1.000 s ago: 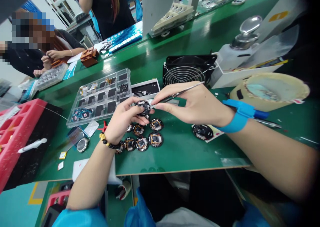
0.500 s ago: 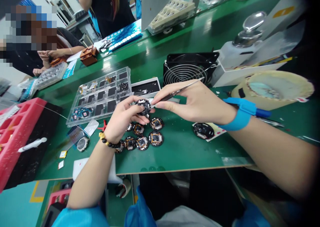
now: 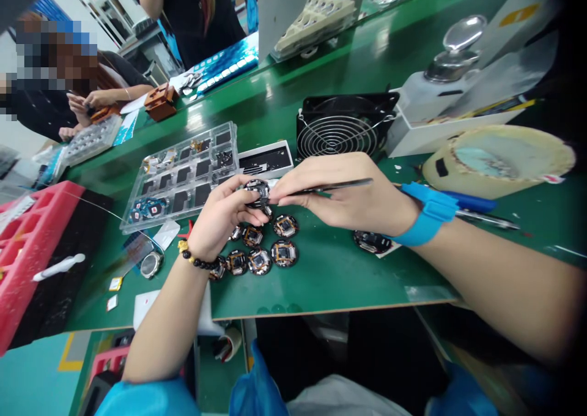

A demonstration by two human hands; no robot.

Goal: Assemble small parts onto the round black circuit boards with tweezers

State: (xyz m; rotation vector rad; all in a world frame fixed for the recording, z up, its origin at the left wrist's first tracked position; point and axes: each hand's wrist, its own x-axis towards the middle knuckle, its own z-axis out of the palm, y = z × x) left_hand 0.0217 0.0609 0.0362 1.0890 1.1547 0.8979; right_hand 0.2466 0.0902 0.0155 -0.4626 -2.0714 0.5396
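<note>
My left hand point(image 3: 220, 220) pinches a small round black watch module point(image 3: 257, 191) just above the green bench mat point(image 3: 339, 275). My right hand point(image 3: 348, 193), with a blue wrist strap point(image 3: 419, 214), grips dark tweezers point(image 3: 337, 186) whose tips meet that module. Below the hands, several round modules with orange-rimmed circuit boards point(image 3: 261, 257) lie in a cluster on the mat. One more black round module point(image 3: 370, 241) sits on a white card under my right wrist.
A clear compartment tray point(image 3: 183, 174) lies left of the hands, a black fan point(image 3: 342, 131) behind them, a round cream dish point(image 3: 498, 156) at right. A red tray point(image 3: 27, 238) sits far left. Two other people work across the bench at upper left.
My right hand tilted the tweezers flatter and lowered their back end. The left hand kept the module in nearly the same place.
</note>
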